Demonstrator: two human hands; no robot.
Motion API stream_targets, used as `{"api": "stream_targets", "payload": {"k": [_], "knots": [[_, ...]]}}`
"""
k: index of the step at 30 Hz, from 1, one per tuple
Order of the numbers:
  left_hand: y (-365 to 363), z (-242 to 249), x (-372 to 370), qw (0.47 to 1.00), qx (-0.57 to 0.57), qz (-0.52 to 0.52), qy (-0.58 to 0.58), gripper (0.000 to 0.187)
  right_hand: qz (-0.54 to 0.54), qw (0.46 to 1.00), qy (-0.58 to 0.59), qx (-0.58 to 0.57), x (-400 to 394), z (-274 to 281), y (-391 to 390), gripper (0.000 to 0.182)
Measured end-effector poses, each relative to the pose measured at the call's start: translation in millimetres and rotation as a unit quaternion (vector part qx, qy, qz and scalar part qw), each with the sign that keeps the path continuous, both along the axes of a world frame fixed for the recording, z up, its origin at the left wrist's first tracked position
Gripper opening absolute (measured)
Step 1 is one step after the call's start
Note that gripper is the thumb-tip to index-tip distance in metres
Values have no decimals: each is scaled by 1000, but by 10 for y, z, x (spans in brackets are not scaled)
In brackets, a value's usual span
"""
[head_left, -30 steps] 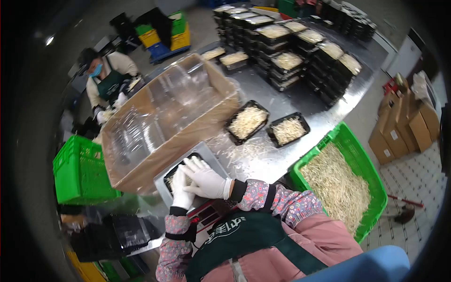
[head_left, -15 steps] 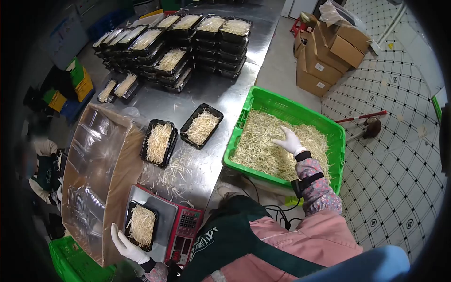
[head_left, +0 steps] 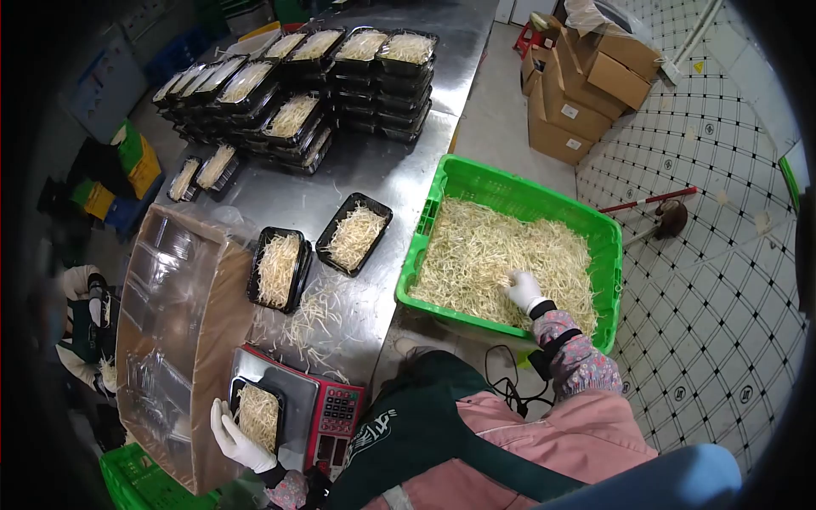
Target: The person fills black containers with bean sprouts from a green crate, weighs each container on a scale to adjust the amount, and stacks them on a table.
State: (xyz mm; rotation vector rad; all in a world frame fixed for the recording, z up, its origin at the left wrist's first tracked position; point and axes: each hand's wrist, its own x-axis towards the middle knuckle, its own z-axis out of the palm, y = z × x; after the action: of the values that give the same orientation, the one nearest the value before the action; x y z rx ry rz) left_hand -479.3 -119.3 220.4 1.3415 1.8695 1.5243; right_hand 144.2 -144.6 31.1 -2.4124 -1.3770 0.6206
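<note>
My right hand (head_left: 524, 291), in a white glove, is down at the bean sprouts (head_left: 476, 255) in the green crate (head_left: 531, 189). Its fingers are curled into the sprouts, with their tips partly hidden. At the lower left, my gloved left hand (head_left: 240, 440) lies along the edge of a black tray (head_left: 281, 406) of sprouts, fingers stretched out. That tray rests on the metal plate of a red weighing scale (head_left: 337, 416). Two more sprout-filled stacks or trays, a left tray (head_left: 279, 270) and a right tray (head_left: 355, 236), stand on the steel table above the scale.
Stacked filled trays (head_left: 374, 93) cover the table's far part. Loose sprouts (head_left: 314, 327) lie beside the scale. A lined carton (head_left: 174, 340) with clear plastic stands at the left, near another person (head_left: 85, 331). Cardboard boxes (head_left: 569, 110) and a red-handled tool (head_left: 650, 201) are at the right.
My right hand has moved down toward me in the crate, and its spread fingers have curled into the sprouts. My left hand stays by the tray on the scale. The whole view has shifted slightly.
</note>
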Motion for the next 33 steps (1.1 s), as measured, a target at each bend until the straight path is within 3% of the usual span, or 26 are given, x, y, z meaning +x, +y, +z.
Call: {"api": "stream_targets", "payload": {"k": [1,3,4,5,7,8,11,13,15,17,19,23,25,26,27,29,31,33], "knots": [[-22,-12,-28,1000,2,3,-1,31,3,1000,-1,2,111,-97,-9,44],[-72,-53,-109,1000,12,1,5,30,-94,990,81,61,292,-121,-26,44],[-98,-54,-141,1000,14,4,1,30,-95,982,142,81,404,-69,-25,34],[-130,-40,-169,1000,9,16,8,30,-91,983,137,83,411,89,4,34],[-174,-60,-214,999,4,32,9,30,-123,932,306,148,363,528,37,20],[-206,-78,-251,999,11,38,8,29,-119,927,329,139,364,672,74,11],[-344,-127,-394,997,30,69,-12,28,-119,891,413,143,73,1118,356,12],[-426,-204,-495,992,73,87,-49,27,-65,843,509,165,-282,1318,651,12],[-522,-91,-444,986,90,119,-77,26,-2,842,524,129,-623,1412,1001,13],[-657,17,-478,983,48,176,12,24,84,793,591,125,-1095,1390,1373,16],[-811,87,-510,978,69,193,26,22,162,729,661,71,-1752,1589,1630,22],[-1204,-11,-696,970,88,219,-63,27,296,706,643,-22,-2685,1500,2123,36],[-1378,-51,-750,967,64,225,-103,31,385,726,568,-44,-3191,1599,2234,36],[-1473,-95,-774,965,61,227,-115,34,391,741,545,-35,-3568,1977,2040,23],[-1536,-197,-817,967,47,221,-115,38,479,760,437,-43,-3729,1994,2152,25],[-1579,-323,-774,965,37,214,-149,43,548,747,367,-83,-4215,2381,2018,26],[-1530,-372,-664,964,32,190,-182,50,623,690,363,-67,-4619,2489,1901,29],[-1415,-553,-623,968,39,171,-181,54,745,613,247,91,-4998,2521,1762,28]]}}
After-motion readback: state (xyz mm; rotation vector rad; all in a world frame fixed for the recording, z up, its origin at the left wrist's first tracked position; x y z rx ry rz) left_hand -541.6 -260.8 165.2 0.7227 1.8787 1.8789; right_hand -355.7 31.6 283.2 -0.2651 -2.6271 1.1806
